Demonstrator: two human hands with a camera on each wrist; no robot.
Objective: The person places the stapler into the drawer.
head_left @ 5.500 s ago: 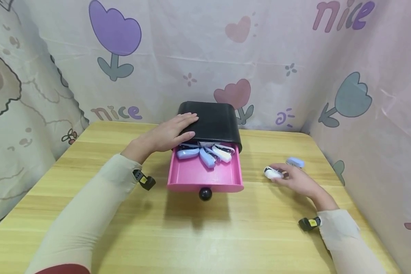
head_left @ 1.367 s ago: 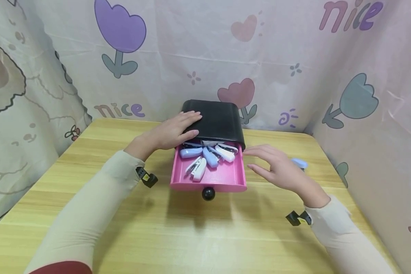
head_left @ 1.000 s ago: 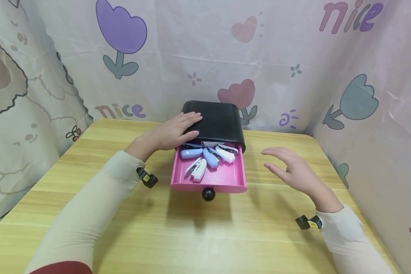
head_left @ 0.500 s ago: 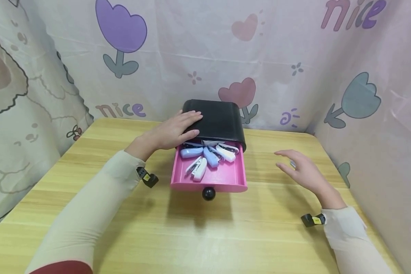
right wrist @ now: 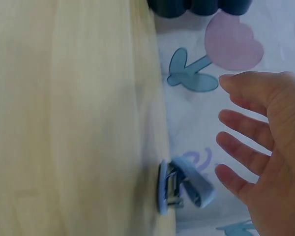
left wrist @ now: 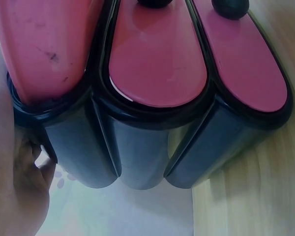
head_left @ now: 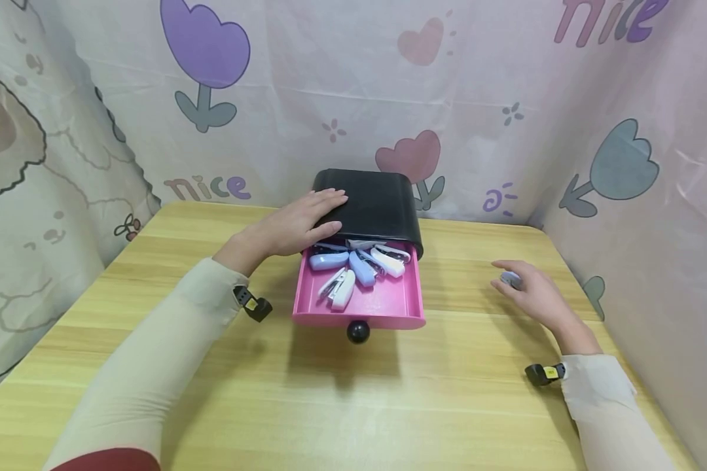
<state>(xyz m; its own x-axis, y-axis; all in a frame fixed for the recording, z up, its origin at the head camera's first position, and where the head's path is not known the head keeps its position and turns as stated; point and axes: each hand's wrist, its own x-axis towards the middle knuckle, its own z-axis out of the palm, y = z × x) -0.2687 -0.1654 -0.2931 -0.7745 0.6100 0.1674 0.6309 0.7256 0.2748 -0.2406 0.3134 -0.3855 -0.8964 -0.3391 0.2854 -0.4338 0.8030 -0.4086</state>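
Note:
My left hand [head_left: 289, 229] rests on the top of a black drawer unit [head_left: 383, 203], fingers extended. The unit's pink top drawer [head_left: 383, 306] is pulled out. In it lie a blue stapler [head_left: 328, 261] at the left, another blue stapler [head_left: 362, 269] in the middle, a white stapler [head_left: 391, 265] at the right and a white stapler [head_left: 343, 291] nearer the front. At the right, my right hand [head_left: 533, 294] hovers with spread, slightly bent fingers by a loose blue stapler [right wrist: 189, 184] on the table. The right wrist view shows a gap between them.
The wooden table [head_left: 353, 405] carries the unit near its back edge. A black knob [head_left: 358, 331] sticks out from the drawer front. In the left wrist view, two lower pink drawers [left wrist: 160, 64] are closed. A printed curtain [head_left: 306, 98] hangs behind and at both sides.
Earlier my right hand held a white stapler, which then lies in the drawer's front part. Since then the hand has moved right to the blue stapler. My left hand stays put.

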